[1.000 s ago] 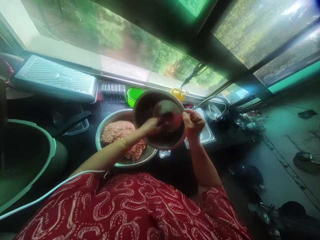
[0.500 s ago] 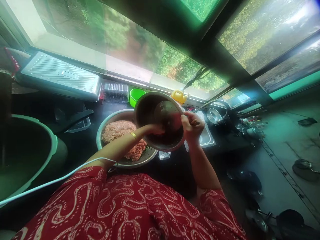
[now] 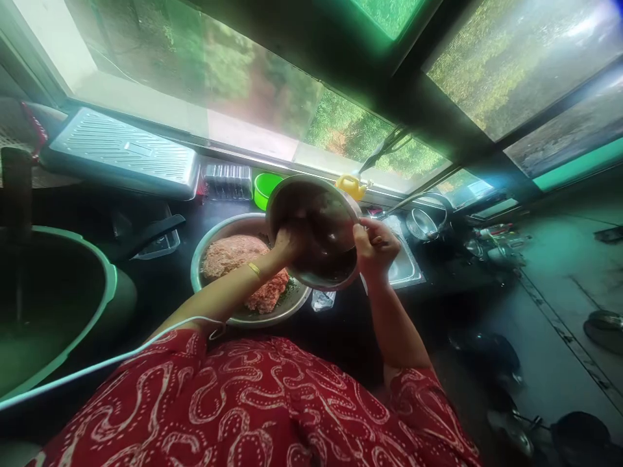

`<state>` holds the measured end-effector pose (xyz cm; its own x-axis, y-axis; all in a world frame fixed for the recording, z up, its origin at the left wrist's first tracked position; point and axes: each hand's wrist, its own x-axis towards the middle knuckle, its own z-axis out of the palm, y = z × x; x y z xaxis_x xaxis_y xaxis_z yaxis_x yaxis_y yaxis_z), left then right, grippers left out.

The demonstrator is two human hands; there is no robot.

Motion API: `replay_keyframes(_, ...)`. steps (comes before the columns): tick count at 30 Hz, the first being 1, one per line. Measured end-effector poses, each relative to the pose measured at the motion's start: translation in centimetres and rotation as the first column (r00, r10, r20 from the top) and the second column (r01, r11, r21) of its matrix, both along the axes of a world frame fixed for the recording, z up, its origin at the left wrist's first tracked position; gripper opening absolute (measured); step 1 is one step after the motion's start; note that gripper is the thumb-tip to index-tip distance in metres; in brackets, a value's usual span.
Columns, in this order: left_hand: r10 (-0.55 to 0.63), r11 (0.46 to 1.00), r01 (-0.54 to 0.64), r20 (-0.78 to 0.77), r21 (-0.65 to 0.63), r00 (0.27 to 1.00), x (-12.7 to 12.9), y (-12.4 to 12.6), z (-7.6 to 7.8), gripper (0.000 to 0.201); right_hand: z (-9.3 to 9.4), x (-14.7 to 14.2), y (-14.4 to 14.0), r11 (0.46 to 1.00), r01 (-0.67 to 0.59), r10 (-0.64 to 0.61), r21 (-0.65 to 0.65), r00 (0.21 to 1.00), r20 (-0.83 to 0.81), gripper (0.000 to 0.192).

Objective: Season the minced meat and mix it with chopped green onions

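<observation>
My right hand point(image 3: 378, 246) grips the rim of a deep metal bowl point(image 3: 335, 201), thumb on the near side. The bowl is tilted so that its dark inside faces me, above the right part of a wide steel basin point(image 3: 195, 266). My left hand point(image 3: 292, 243) reaches into the bowl near its left wall; shadow hides the fingers. A large lump of pinkish ground meat point(image 3: 236, 253) lies in the basin, with a redder portion point(image 3: 267, 292) and some chopped green bits beside it. My left forearm passes over the meat.
A big pot point(image 3: 109, 279) stands at the left. Along the window sit a ribbed metal box point(image 3: 126, 149), a clear plastic tray point(image 3: 228, 181), a green tub point(image 3: 267, 188) and a yellow jug point(image 3: 351, 187). A sink point(image 3: 406, 263) is at right. A white cable point(image 3: 97, 363) crosses my left arm.
My left hand has moved left and slightly up inside the bowl, from its lower middle towards the left wall. My right hand keeps its hold on the rim.
</observation>
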<state>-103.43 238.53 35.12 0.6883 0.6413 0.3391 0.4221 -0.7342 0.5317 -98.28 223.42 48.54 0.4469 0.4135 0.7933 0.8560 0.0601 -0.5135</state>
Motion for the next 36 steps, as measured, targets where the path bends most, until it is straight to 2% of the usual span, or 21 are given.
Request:
replay_keyframes(2, 0.011, 0.999, -0.010, -0.053, 0.034, 0.999, -0.2, -0.9, -0.4, 0.035, -0.1, 0.2, -0.1, 1.000, 0.005, -0.005, 0.008, 1.000, 0.024, 0.015)
replay_keyframes(5, -0.159, 0.974, 0.185, -0.185, 0.134, 0.970, -1.2, -2.1, -0.6, 0.032, -0.3, 0.7, -0.2, 1.000, 0.014, -0.015, 0.021, 0.999, 0.043, 0.015)
replay_keyframes(7, -0.264, 0.941, 0.298, -0.207, 0.160, 0.942, -1.9, -2.6, -0.6, 0.031, -0.4, 0.9, -0.3, 0.999, 0.016, -0.018, 0.039, 0.999, 0.049, 0.015)
replay_keyframes(9, -0.263, 0.942, 0.282, -0.123, 0.182, 0.957, -2.3, -2.5, -0.4, 0.036, -0.5, 0.9, -0.4, 0.998, 0.021, -0.023, 0.061, 0.999, 0.047, 0.015)
replay_keyframes(11, -0.189, 0.965, 0.189, -0.013, 0.181, 0.982, -2.3, -2.1, -0.4, 0.040, -0.5, 0.7, -0.4, 0.997, 0.026, -0.029, 0.066, 0.999, 0.040, 0.015)
replay_keyframes(13, -0.144, 0.979, 0.138, 0.030, 0.147, 0.989, -2.0, -2.0, -0.6, 0.040, -0.6, 0.3, -0.4, 0.998, 0.030, -0.032, 0.060, 0.999, 0.031, 0.016)
replay_keyframes(15, -0.203, 0.974, 0.199, 0.023, 0.111, 0.979, -1.7, -2.4, -0.9, 0.039, -0.7, 0.1, -0.3, 0.998, 0.024, -0.025, 0.057, 0.999, 0.027, 0.017)
replay_keyframes(18, -0.395, 0.917, 0.395, 0.005, 0.055, 0.918, -1.7, -3.6, -1.3, 0.039, -0.8, 0.1, -0.3, 0.998, 0.021, -0.022, 0.055, 0.999, 0.028, 0.018)
replay_keyframes(20, -0.534, 0.846, 0.534, -0.010, -0.001, 0.846, -2.1, -4.2, -1.3, 0.039, -0.9, 0.4, -0.5, 0.999, 0.034, -0.035, 0.041, 0.999, 0.030, 0.018)
replay_keyframes(22, -0.619, 0.785, 0.619, -0.004, -0.026, 0.785, -2.5, -4.1, -1.1, 0.039, -0.8, 0.7, -0.7, 0.999, 0.041, -0.042, 0.029, 0.999, 0.034, 0.018)
replay_keyframes(23, -0.626, 0.779, 0.626, 0.006, -0.015, 0.780, -2.6, -3.9, -1.0, 0.040, -0.8, 0.7, -0.8, 0.999, 0.043, -0.044, 0.029, 0.998, 0.034, 0.017)
replay_keyframes(27, -0.549, 0.835, 0.544, 0.045, 0.082, 0.835, -2.6, -2.6, -1.5, 0.046, -0.4, 0.3, -1.0, 0.997, 0.020, -0.023, 0.070, 0.999, 0.033, 0.016)
replay_keyframes(32, -0.620, 0.784, 0.617, 0.041, 0.069, 0.783, -2.9, -2.2, -2.6, 0.041, -0.4, 0.1, -1.0, 0.998, -0.029, 0.027, 0.058, 0.999, 0.028, 0.016)
replay_keyframes(34, -0.646, 0.763, 0.641, 0.053, 0.077, 0.762, -3.3, -2.2, -2.4, 0.039, -0.6, 0.3, -1.1, 0.999, -0.022, 0.021, 0.030, 0.999, 0.025, 0.015)
replay_keyframes(36, -0.624, 0.780, 0.616, 0.069, 0.108, 0.778, -3.5, -2.1, -1.9, 0.039, -0.6, 0.4, -1.2, 1.000, -0.004, 0.004, 0.011, 1.000, 0.017, 0.015)
